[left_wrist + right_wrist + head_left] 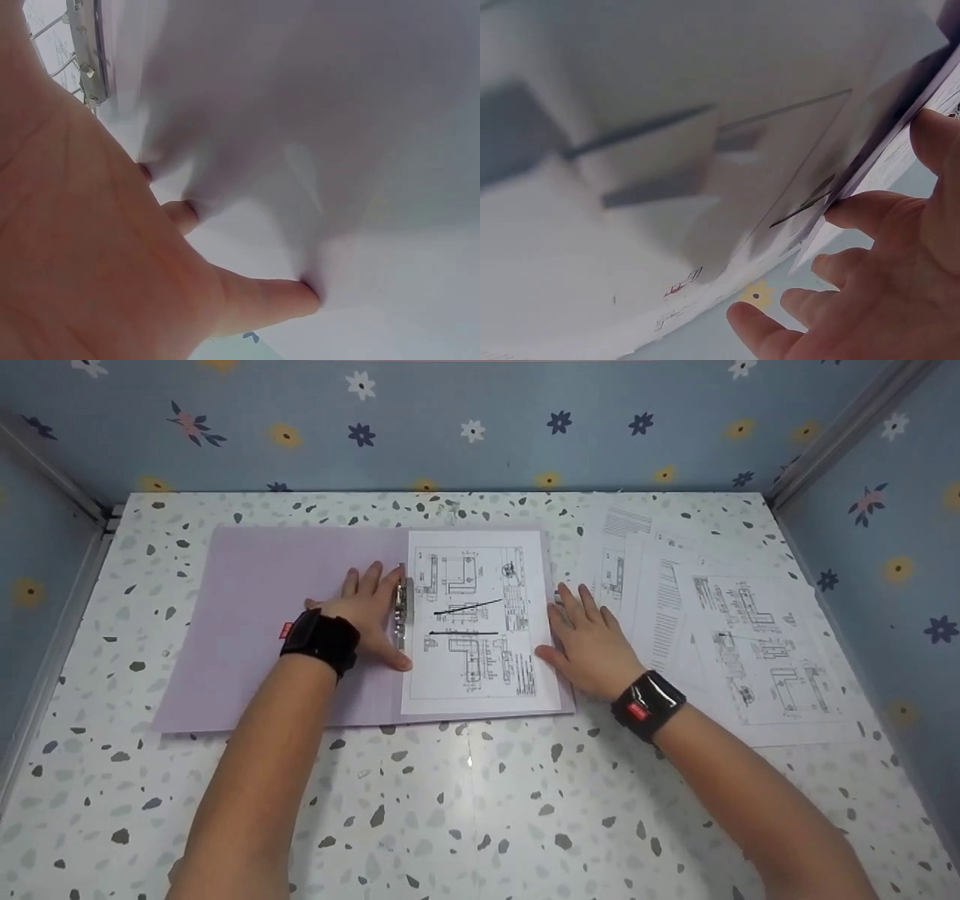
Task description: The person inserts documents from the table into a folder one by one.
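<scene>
Head view: lilac folder (240,577) open on the tabletop (450,810), my left grip (364,619) spread by its metal clip (409,600), right grip (596,652) spread at its outer edge. Likely light, stiffish; I'd hold that edge.

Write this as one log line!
left hand: at metal clip | right hand: at lilac folder's right edge | folder: open, drawing inside | loose papers: at right

I've got a lilac folder (240,585) spread open on the counter (480,817), covers left and right. Metal ring clasp (406,600) runs along the spine; can't tell from here if its rings are locked. White sheet (517,660) lies on the right cover, left edge at the clasp: printed technical drawings, two heavy black strokes mid-page.
</scene>
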### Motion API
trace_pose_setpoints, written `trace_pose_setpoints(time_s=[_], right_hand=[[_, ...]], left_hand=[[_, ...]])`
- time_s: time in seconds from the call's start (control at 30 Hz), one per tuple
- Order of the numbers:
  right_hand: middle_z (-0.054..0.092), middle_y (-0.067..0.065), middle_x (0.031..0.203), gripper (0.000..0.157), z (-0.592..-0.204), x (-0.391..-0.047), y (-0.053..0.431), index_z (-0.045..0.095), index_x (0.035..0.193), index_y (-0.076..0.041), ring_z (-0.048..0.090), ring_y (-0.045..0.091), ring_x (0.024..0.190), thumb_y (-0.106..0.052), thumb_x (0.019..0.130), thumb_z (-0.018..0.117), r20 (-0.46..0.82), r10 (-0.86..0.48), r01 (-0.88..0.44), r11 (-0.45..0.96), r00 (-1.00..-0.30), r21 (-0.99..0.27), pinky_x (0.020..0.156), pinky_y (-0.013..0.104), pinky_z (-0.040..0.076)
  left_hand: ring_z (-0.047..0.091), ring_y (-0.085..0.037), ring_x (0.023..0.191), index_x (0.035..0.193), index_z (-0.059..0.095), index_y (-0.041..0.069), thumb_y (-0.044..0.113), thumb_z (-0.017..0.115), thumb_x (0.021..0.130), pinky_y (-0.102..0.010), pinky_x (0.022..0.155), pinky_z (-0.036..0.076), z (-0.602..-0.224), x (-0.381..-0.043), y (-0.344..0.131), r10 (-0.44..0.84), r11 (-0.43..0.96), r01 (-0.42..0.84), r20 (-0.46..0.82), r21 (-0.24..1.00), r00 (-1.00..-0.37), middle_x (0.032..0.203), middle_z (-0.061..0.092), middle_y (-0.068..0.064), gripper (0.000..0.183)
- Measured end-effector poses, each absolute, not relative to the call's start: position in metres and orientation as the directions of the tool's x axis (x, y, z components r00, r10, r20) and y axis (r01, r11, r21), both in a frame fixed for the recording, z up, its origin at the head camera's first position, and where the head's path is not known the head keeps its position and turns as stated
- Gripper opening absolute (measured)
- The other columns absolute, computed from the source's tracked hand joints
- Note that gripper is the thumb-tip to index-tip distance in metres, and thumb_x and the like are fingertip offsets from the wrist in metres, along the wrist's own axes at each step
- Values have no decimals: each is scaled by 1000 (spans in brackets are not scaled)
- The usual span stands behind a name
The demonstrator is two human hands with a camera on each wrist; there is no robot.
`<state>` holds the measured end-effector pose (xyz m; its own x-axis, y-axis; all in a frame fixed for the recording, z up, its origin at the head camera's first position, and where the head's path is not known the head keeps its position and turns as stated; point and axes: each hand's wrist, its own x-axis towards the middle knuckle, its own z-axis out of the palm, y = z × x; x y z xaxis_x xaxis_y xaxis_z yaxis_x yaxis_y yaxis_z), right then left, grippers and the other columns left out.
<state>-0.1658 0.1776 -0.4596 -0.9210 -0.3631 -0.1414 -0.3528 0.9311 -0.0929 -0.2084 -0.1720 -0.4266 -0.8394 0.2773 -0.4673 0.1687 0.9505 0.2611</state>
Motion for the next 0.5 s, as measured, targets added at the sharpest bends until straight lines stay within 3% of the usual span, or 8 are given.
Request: trace_pose_setpoints(time_s=[0.5], right_hand=[[10,17,165,78,-461,-171,178,24,158,-8,-1,38,151,-57,101,42,-199,-345,-318,935,-917,-156,117,63,16]], left_hand=[[-7,-47,148,161,-7,23,65,87,59,-90,90,12,-428,-211,-172,271,951,152,-489,268,-829,165,-9,-18,145]])
